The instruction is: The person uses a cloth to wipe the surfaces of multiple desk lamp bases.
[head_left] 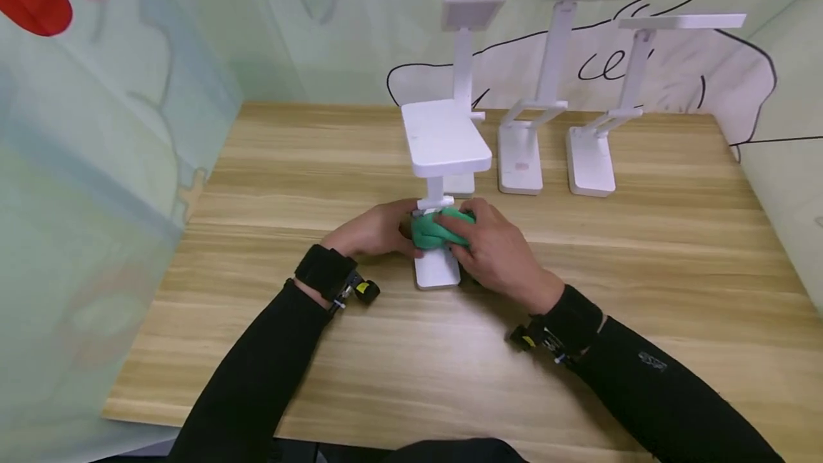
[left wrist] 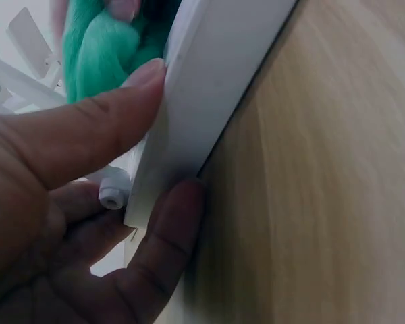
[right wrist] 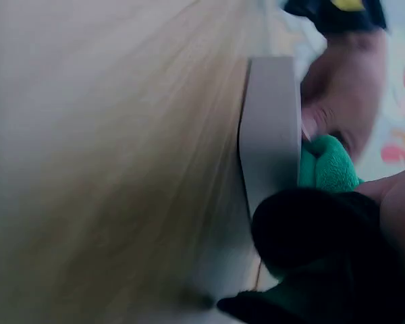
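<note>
A white folding desk lamp stands on the wooden table, its flat head raised above a rectangular base. My left hand grips the base from the left side. In the left wrist view, the thumb presses the upper edge of the base and a finger lies along its lower edge. My right hand holds a bunched green cloth on top of the base, near the hinge. From the right wrist, the cloth shows close against the base, with the left thumb beside it.
Behind stand three more white lamps: one partly hidden by the front lamp, one in the middle, one at the right. A printed curtain borders the wooden table at the back and sides.
</note>
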Demonstrator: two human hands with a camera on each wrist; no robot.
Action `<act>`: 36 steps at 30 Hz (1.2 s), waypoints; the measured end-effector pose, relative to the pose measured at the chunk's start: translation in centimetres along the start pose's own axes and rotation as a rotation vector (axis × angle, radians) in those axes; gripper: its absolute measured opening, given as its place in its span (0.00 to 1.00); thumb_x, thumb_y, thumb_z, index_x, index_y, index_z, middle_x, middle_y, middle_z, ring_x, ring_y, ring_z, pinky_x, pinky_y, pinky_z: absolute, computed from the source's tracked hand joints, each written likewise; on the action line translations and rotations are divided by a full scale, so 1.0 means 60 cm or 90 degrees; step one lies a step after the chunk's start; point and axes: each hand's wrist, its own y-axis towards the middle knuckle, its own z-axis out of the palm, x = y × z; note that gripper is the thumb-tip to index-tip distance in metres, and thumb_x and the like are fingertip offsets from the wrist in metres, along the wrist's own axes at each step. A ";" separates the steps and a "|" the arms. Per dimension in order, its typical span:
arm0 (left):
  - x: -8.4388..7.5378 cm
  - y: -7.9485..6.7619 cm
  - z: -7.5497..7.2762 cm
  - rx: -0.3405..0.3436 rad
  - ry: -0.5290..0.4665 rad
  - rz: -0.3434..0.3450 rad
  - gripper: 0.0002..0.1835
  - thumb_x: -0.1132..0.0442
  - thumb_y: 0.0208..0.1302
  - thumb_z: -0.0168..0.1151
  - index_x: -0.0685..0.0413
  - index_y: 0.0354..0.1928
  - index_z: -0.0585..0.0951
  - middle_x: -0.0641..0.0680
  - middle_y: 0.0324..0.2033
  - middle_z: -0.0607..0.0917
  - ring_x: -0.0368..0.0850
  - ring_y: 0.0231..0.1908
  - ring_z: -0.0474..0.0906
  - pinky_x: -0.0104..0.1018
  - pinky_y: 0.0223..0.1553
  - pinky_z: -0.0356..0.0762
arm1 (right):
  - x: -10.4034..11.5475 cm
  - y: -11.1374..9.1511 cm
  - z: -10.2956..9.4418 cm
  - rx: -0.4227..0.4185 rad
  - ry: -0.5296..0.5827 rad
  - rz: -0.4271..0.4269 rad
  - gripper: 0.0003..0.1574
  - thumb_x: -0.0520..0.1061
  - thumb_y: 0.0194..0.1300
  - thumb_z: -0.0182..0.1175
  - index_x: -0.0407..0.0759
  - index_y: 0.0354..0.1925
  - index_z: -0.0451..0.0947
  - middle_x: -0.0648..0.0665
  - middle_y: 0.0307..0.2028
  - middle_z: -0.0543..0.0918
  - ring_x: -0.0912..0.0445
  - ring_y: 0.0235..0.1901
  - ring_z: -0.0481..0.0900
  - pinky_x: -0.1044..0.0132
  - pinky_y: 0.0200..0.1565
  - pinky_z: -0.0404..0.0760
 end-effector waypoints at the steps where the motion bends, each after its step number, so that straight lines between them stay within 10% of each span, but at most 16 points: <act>1: 0.001 0.000 0.000 0.003 0.000 0.001 0.41 0.54 0.48 0.77 0.43 0.66 0.68 0.47 0.52 0.78 0.42 0.46 0.76 0.38 0.50 0.75 | 0.005 0.008 0.002 0.010 -0.023 -0.025 0.27 0.48 0.64 0.61 0.52 0.62 0.75 0.34 0.50 0.71 0.45 0.45 0.71 0.50 0.45 0.78; 8: 0.005 -0.003 -0.006 0.017 0.004 -0.002 0.41 0.55 0.50 0.76 0.44 0.66 0.67 0.48 0.54 0.77 0.42 0.48 0.74 0.40 0.54 0.73 | 0.017 0.039 0.002 0.080 -0.155 -0.075 0.27 0.50 0.62 0.64 0.53 0.60 0.77 0.34 0.45 0.76 0.47 0.38 0.72 0.55 0.29 0.80; 18: 0.000 0.002 -0.004 0.030 0.025 0.009 0.40 0.55 0.53 0.74 0.46 0.66 0.66 0.49 0.50 0.78 0.44 0.46 0.76 0.39 0.49 0.76 | 0.006 0.015 -0.040 0.125 -0.156 0.056 0.16 0.41 0.58 0.58 0.51 0.43 0.86 0.44 0.28 0.72 0.53 0.24 0.68 0.61 0.17 0.70; 27: 0.002 0.004 -0.004 0.029 0.024 0.002 0.41 0.57 0.49 0.76 0.41 0.66 0.67 0.47 0.53 0.78 0.40 0.48 0.75 0.36 0.51 0.74 | 0.024 0.032 -0.005 0.059 -0.129 -0.067 0.25 0.43 0.61 0.58 0.54 0.57 0.79 0.33 0.41 0.77 0.48 0.37 0.72 0.55 0.32 0.81; 36: 0.001 0.000 -0.011 0.037 0.024 0.002 0.40 0.56 0.53 0.74 0.46 0.67 0.65 0.50 0.48 0.78 0.44 0.44 0.76 0.38 0.47 0.76 | 0.003 0.025 -0.025 0.081 -0.146 0.010 0.23 0.38 0.56 0.57 0.55 0.49 0.85 0.40 0.33 0.75 0.51 0.30 0.69 0.58 0.24 0.78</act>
